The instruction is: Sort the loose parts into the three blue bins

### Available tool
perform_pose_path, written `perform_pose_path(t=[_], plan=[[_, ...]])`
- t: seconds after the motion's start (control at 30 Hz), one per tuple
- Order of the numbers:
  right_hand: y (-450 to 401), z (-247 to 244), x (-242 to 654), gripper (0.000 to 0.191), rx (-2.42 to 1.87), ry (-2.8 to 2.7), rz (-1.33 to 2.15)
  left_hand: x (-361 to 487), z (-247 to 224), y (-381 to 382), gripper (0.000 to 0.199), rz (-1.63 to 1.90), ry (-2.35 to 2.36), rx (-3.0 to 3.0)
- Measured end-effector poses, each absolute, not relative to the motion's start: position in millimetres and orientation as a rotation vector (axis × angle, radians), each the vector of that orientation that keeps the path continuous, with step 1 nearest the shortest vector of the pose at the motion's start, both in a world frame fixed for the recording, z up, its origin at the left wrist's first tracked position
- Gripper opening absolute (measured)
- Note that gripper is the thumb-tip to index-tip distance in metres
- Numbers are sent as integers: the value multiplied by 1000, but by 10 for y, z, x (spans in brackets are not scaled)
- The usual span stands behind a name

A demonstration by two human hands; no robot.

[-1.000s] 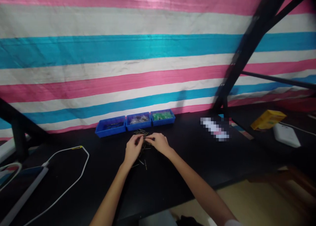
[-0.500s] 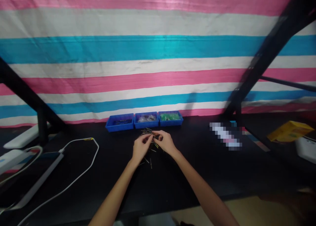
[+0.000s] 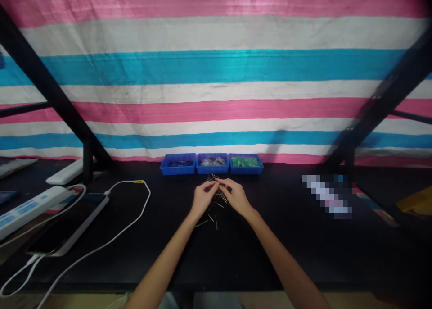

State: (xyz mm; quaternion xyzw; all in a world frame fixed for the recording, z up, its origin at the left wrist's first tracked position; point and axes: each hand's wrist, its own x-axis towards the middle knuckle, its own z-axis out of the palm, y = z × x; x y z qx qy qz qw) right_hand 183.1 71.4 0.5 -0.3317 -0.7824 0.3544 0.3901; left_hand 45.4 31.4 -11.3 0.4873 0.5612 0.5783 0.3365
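My left hand and my right hand meet fingertip to fingertip over a small heap of thin metallic pins or sticks on the black table. Thumb and fingers of each hand are pinched together; what lies between them is too small to make out. Some of the thin pieces stick out beyond the fingers, and others lie loose just below the hands. Right behind the heap stand three blue trays: the left tray with dark thin pieces, the middle tray with clear bagged bits, the right tray with green pieces.
At the left lie a phone-like device, a white power strip and a looping white cable. A pixelated patch lies on the right, with a yellow object beyond. Black frame bars slant up before a striped sheet.
The view has turned to the left, so everything sits farther right in it. Both hands stay together over the heap, fingers still pinched.
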Motion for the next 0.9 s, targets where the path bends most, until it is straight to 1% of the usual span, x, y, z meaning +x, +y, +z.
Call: perform_pose_path(t=[0.2, 0.37, 0.53, 0.7, 0.9], plan=[[760, -20, 1816, 28, -818, -1889, 1020, 453, -92, 322, 30, 1466, 1413, 1238], [763, 15, 1808, 26, -734, -1738, 1268, 444, -64, 322, 22, 1517, 1382, 1248], [705, 145, 1841, 27, -821, -1527, 1482, 456, -9, 309, 24, 1461, 1338, 1245], [726, 138, 1848, 31, -852, -1439, 1488, 463, 5, 307, 24, 1457, 1344, 1243], [748, 79, 1827, 31, -864, -1440, 1450, 439, 11, 308, 25, 1514, 1346, 1232]])
